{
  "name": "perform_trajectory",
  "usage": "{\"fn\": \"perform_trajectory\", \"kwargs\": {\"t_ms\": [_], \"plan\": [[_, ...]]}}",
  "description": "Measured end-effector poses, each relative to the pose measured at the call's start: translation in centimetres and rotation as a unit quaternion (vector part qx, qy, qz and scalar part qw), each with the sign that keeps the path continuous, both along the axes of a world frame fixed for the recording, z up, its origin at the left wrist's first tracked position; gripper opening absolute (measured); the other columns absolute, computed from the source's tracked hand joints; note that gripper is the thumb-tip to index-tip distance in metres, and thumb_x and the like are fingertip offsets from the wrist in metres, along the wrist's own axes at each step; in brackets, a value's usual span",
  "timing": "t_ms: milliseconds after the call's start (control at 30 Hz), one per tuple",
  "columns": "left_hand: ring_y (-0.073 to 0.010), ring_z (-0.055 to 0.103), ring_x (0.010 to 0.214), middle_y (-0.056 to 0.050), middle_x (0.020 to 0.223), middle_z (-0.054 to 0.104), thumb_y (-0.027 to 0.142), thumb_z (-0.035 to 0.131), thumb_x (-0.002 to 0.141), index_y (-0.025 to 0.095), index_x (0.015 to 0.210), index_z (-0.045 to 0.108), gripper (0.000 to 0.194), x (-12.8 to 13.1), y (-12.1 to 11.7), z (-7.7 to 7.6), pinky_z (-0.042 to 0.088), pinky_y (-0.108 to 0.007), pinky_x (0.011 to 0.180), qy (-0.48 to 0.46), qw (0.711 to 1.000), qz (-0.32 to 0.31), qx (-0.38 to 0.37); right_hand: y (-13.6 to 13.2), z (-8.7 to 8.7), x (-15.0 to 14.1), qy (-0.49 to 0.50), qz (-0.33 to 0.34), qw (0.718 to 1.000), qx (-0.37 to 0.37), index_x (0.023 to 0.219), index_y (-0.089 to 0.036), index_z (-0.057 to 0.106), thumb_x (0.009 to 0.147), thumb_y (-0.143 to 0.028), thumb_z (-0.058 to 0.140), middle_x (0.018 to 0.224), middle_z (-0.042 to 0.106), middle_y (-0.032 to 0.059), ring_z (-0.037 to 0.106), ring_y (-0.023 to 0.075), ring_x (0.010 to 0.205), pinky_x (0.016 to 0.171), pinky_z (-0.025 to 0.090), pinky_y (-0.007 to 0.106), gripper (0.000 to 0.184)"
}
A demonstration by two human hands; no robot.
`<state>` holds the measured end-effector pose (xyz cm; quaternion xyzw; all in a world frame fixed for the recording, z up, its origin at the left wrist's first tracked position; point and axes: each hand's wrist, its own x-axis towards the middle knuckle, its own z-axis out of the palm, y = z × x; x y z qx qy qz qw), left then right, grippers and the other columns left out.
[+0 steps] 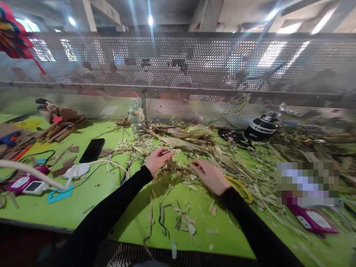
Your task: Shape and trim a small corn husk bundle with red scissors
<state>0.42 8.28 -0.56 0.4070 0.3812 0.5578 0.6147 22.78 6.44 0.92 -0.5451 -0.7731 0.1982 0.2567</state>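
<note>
Dried corn husk scraps [178,163] lie in a loose pile on the green tabletop [194,218]. At the left side of this pile is my left hand [159,160], fingers pointing right and slightly bent, with no clear object in them. My right hand [210,175] hovers across from it, fingers loosely stretched towards the left and a little blurred. Between the two hands lie pale shreds and bits. Just behind them are longer whole husks [191,135]. A yellow loop [241,187] sits beside my right wrist, partly hidden by it.
A clear bottle [137,120] and a black cup-like container [263,128] stand near the perforated metal divider [167,66]. To the left are a phone [92,150], white cables, a magenta device [25,181] and cardboard pieces. Husk strips and another magenta device [315,218] lie right.
</note>
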Motion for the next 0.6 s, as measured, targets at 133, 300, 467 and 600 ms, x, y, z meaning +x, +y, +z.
{"fn": "perform_trajectory", "kwargs": {"t_ms": [133, 300, 467, 600], "plan": [[-0.0105, 0.062, 0.073, -0.001, 0.081, 0.069, 0.033, 0.078, 0.060, 0.016, 0.083, 0.062, 0.033, -0.1, -0.3, 0.3, 0.045, -0.022, 0.066, -0.002, 1.000, 0.002, 0.020, -2.2, -0.7, 8.4, -0.263, -0.143, 0.953, -0.043, 0.085, -0.015, 0.064, 0.077, -0.036, 0.052, 0.088, 0.068, 0.0218, 0.065, 0.0355, 0.082, 0.074, 0.048, 0.046, 0.026], [-0.0115, 0.064, 0.073, -0.001, 0.078, 0.070, 0.031, 0.080, 0.059, 0.016, 0.082, 0.062, 0.034, 0.7, -1.0, 0.4, 0.046, -0.023, 0.068, -0.042, 0.999, -0.018, 0.010, -3.4, -0.6, 10.6, -0.251, -0.117, 0.956, -0.099, 0.090, -0.018, 0.060, 0.074, -0.049, 0.052, 0.089, 0.070, 0.0154, 0.067, 0.0314, 0.078, 0.067, 0.051, 0.040, 0.035], [-0.0149, 0.066, 0.077, -0.002, 0.078, 0.071, 0.032, 0.081, 0.057, 0.017, 0.081, 0.062, 0.034, 1.0, -1.5, 0.4, 0.046, -0.025, 0.070, -0.050, 0.999, -0.017, 0.001, -2.6, 1.6, 9.8, -0.198, -0.148, 0.960, -0.133, 0.088, -0.018, 0.054, 0.064, -0.049, 0.063, 0.087, 0.068, 0.0117, 0.065, 0.0286, 0.075, 0.067, 0.050, 0.040, 0.040], [-0.0133, 0.065, 0.074, -0.001, 0.076, 0.071, 0.032, 0.082, 0.055, 0.016, 0.079, 0.062, 0.035, 1.0, -1.4, 0.4, 0.046, -0.024, 0.068, -0.056, 0.998, -0.005, 0.000, -2.9, 3.7, 8.4, -0.003, -0.156, 0.985, -0.073, 0.098, -0.020, 0.052, 0.063, -0.051, 0.069, 0.101, 0.065, 0.0110, 0.063, 0.0290, 0.090, 0.074, 0.052, 0.040, 0.049]]}}
